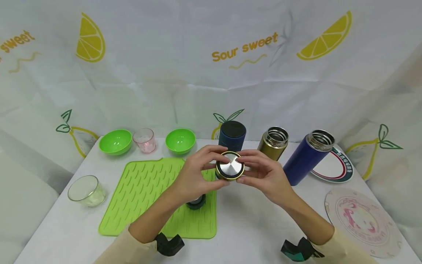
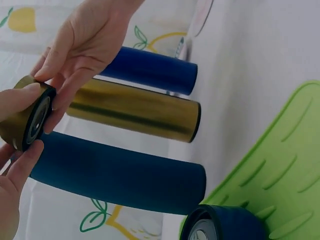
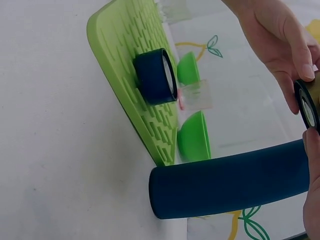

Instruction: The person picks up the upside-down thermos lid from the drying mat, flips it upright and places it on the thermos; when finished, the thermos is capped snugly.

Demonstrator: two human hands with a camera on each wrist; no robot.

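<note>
Left hand (image 1: pixel 193 172), right hand (image 1: pixel 269 176), both curled, pinching one gold lid (image 1: pixel 230 168)

Vacuum flasks (image 1: pixel 300 161): 3 | detached flask lids (image 1: pixel 230 169): 2 | green bowls (image 1: pixel 180 141): 2 | glass cups (image 1: pixel 88 190): 2 | drying mat (image 1: pixel 140 200): 1 | plate (image 1: pixel 332 165): 1 | round placemat (image 1: pixel 362 222): 1

Booth (image 1: pixel 29 154) walled with lemon-print curtain (image 1: pixel 174 47)

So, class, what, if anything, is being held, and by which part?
The gold lid, by opposite sides of its edge, between the left grip and right grip.
</note>
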